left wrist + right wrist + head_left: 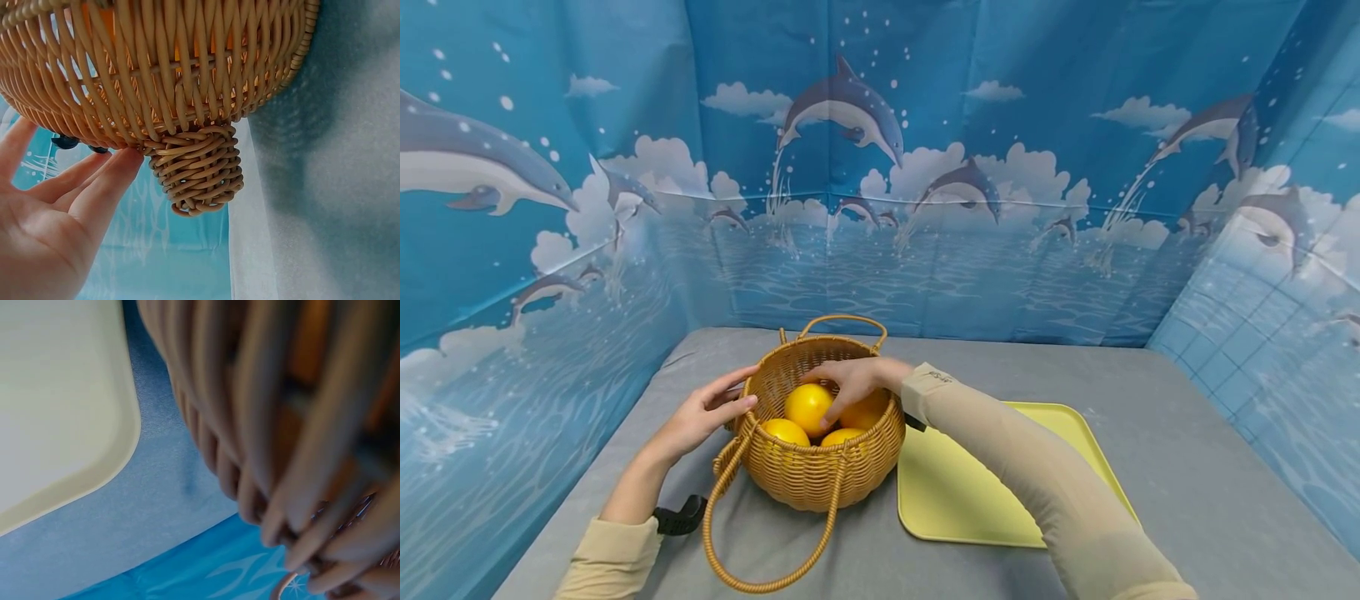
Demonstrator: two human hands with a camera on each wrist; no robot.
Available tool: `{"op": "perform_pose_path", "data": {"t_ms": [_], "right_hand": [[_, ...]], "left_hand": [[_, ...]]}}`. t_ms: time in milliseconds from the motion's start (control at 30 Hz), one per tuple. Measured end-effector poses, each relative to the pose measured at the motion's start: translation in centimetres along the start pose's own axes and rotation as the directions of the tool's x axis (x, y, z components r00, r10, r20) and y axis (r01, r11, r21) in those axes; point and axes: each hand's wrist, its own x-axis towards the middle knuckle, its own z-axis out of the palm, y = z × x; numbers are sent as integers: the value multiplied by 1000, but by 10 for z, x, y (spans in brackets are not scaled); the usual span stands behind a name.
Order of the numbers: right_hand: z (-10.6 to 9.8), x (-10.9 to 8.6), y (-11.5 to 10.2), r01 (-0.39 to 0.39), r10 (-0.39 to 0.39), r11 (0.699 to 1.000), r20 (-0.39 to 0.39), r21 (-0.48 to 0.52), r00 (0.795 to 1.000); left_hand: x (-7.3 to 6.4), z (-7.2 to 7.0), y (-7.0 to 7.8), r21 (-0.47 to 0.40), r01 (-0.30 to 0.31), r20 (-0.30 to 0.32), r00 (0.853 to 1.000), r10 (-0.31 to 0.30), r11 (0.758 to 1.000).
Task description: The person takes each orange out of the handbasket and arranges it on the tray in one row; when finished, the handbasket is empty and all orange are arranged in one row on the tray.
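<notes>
A round wicker basket point(820, 479) holds several yellow-orange oranges point(786, 431). Reaching in over its right side, my right hand point(854, 385) has its thumb and fingers around one orange point(806, 408), which sits higher than the others. Some of these fingertips are hidden behind the fruit. My left hand point(703, 417) touches the basket's left side near the rim. Up close in the left wrist view, the fairly straight fingers point(103, 194) rest against the woven wall point(187, 75). The right wrist view shows only the blurred basket side point(250, 412), not the hand.
A yellow tray point(970, 492) lies right of the basket, partly under the right forearm. One basket handle point(767, 586) flops toward the front; another handle point(844, 317) stands at the back. Grey cloth point(1195, 467) covers the table, with dolphin-printed curtains point(880, 267) around it.
</notes>
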Motion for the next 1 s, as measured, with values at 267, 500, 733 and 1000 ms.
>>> {"op": "perform_pose_path", "data": {"t_ms": [267, 500, 733, 1000], "right_hand": [[-1, -1, 2, 22, -22, 1000, -41, 9, 999], [-2, -1, 2, 35, -35, 999, -78, 1, 996], [-2, 0, 1, 35, -37, 999, -86, -30, 996], [-2, 0, 1, 52, -53, 998, -109, -19, 993]], "left_hand": [[0, 0, 0, 4, -3, -1, 1000, 3, 1000], [0, 0, 0, 15, 2, -5, 1000, -2, 1000], [0, 0, 0, 16, 1, -4, 1000, -1, 1000], [0, 0, 0, 15, 1, -2, 1000, -1, 1000]]}}
